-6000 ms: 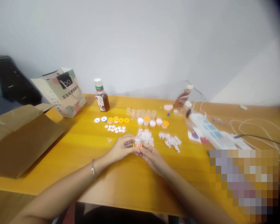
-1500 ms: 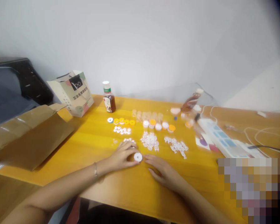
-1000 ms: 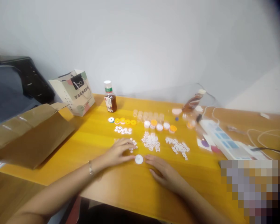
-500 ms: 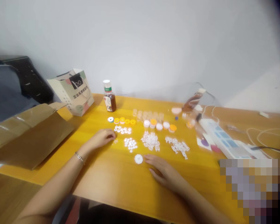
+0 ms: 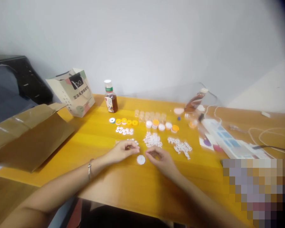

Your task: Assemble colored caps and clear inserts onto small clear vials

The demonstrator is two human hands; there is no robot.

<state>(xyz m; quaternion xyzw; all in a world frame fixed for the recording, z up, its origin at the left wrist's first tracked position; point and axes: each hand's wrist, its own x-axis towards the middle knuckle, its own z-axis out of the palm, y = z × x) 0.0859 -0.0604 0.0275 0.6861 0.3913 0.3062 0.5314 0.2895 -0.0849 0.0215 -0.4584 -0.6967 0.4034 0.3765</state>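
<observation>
A round white disc (image 5: 141,160) lies flat on the wooden table between my hands. My left hand (image 5: 123,151), with a bracelet at the wrist, hovers just left of the disc, thumb and fingertips pinched together. What it holds, if anything, is too small to make out. On the other side, my right hand (image 5: 160,158) is also closed in a pinch, its fingertips close to the left ones, and its contents are hidden. Small white round pieces (image 5: 133,141) are partly covered behind my left hand. Beyond my right hand sits a pile of white openwork pieces (image 5: 152,139).
More white flat pieces (image 5: 180,147) lie to the right, small white caps (image 5: 124,130) to the left. Yellow rings (image 5: 124,121), white and orange lidded discs (image 5: 161,127) and clear cups (image 5: 152,116) stand behind. Around them are bottles (image 5: 111,101), bags (image 5: 78,95) and a power strip (image 5: 224,139).
My left hand has moved right from the small pieces to beside the white disc. My right hand has risen slightly, and its fingers have closed into a pinch.
</observation>
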